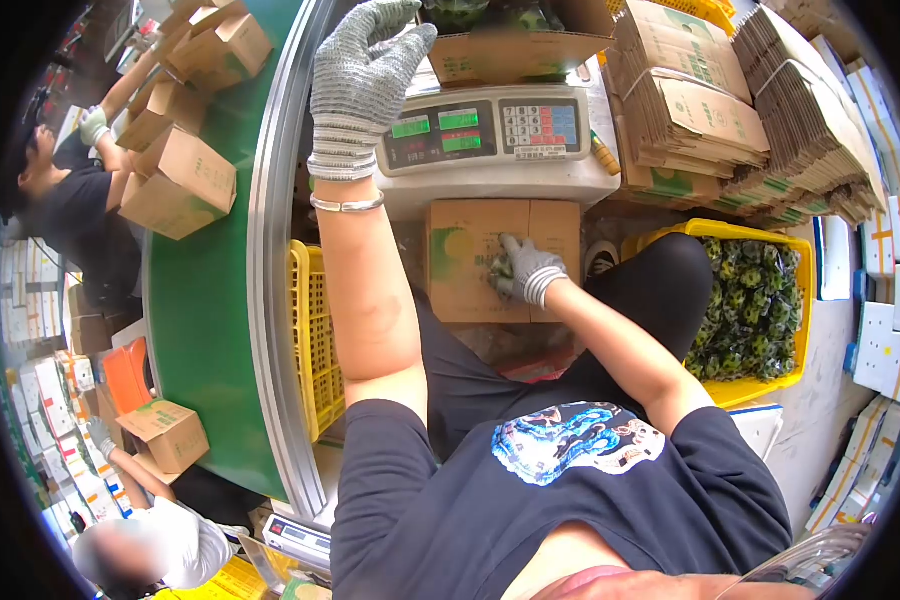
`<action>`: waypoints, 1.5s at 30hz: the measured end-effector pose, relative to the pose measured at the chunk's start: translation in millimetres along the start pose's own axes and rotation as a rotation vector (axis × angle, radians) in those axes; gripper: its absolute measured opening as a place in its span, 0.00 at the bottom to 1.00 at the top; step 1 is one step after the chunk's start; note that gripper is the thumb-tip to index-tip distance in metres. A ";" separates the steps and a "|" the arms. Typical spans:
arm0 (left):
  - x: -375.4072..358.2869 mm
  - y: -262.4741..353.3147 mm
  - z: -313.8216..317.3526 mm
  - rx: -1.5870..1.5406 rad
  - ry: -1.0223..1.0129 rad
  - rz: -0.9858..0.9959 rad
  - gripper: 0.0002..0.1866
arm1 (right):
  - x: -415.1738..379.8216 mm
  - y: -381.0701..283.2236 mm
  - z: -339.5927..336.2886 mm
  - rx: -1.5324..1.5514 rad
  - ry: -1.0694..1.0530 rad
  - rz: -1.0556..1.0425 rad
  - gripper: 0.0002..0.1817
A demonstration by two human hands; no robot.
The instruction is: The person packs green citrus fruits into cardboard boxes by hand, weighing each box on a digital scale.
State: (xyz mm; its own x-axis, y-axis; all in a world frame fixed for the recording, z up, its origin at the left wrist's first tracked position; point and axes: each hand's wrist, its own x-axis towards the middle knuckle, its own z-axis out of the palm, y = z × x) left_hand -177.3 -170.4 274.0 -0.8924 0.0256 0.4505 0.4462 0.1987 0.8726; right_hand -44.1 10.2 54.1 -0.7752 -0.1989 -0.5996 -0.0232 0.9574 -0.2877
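My left hand (pixel 365 95), in a grey-white knit glove, is raised beside the scale (pixel 485 130). Its thumb stands apart from the bent fingers, with nothing visible between them. An open cardboard box (pixel 510 57) with dark green bagged contents sits on the scale, just right of that hand. Lower down, my right hand (pixel 530 272), also gloved, rests on a cardboard carton (pixel 460 290) with its fingers apart. A small greenish patch shows at those fingers; I cannot make out whether it is print or an object. The carton lies in front of the scale, between my legs.
Flattened cartons (pixel 690 90) are stacked at the upper right. A yellow crate (pixel 808 300) of bagged green produce stands at my right, another yellow crate (pixel 315 340) at my left. Beyond it runs a green conveyor (pixel 205 330) with boxes. Two people work across it.
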 end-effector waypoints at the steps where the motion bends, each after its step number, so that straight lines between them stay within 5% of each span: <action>1: 1.2 -3.1 -2.8 0.012 -0.012 -0.032 0.16 | 1.6 -0.7 -10.7 -0.001 -0.069 0.021 0.39; 9: 10.4 -22.5 12.0 0.493 0.057 0.350 0.12 | 15.3 9.2 7.7 -0.052 0.015 -0.040 0.41; 16: 36.3 -25.2 34.9 0.745 -0.073 0.500 0.14 | -74.4 21.6 -70.2 0.220 0.258 -0.074 0.32; 22: 117.2 -40.1 87.3 0.951 -0.767 0.368 0.22 | -82.5 17.7 -62.4 0.217 0.274 -0.224 0.22; 25: 124.5 -26.6 104.0 0.732 -1.030 0.134 0.25 | -119.0 10.0 -72.7 0.323 0.268 -0.339 0.27; 28: 139.2 -47.7 106.6 0.816 -1.052 -0.067 0.25 | -166.6 48.9 -89.4 0.515 0.469 -0.395 0.24; 30: 135.1 -44.7 109.4 0.860 -1.020 -0.087 0.21 | -179.1 94.1 -80.6 0.647 0.873 -0.390 0.19; 32: 145.2 -63.7 102.0 0.810 -0.944 -0.012 0.20 | -183.6 157.9 -71.4 0.692 1.014 -0.185 0.16; 33: 144.7 -62.8 100.7 0.827 -0.896 -0.026 0.18 | -192.0 189.4 -68.6 0.692 0.868 0.114 0.17; 35: 153.1 -72.9 87.6 0.772 -0.849 0.017 0.12 | -190.7 260.8 -27.1 0.767 0.793 0.465 0.21; 37: 145.4 -56.1 78.5 0.630 -0.748 0.070 0.11 | -184.1 313.7 23.0 0.720 0.496 0.728 0.24; 40: 134.8 -43.4 71.9 0.313 -0.648 -0.055 0.09 | -157.9 337.8 69.2 0.674 0.144 0.742 0.35; 43: 124.9 -28.2 71.4 0.252 -0.501 0.018 0.11 | -126.0 319.6 97.5 0.197 0.007 0.645 0.42; 45: 144.3 -32.3 38.5 0.144 -0.404 -0.086 0.11 | -110.2 316.2 110.1 0.169 -0.034 0.629 0.43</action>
State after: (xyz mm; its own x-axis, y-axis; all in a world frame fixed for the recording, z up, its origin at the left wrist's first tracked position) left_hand -323.1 -135.4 303.5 -0.8935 0.3782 0.2422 0.3804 0.3506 0.8558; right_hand 103.5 311.8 -53.0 -0.5877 0.3798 -0.7144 0.5304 0.8477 0.0144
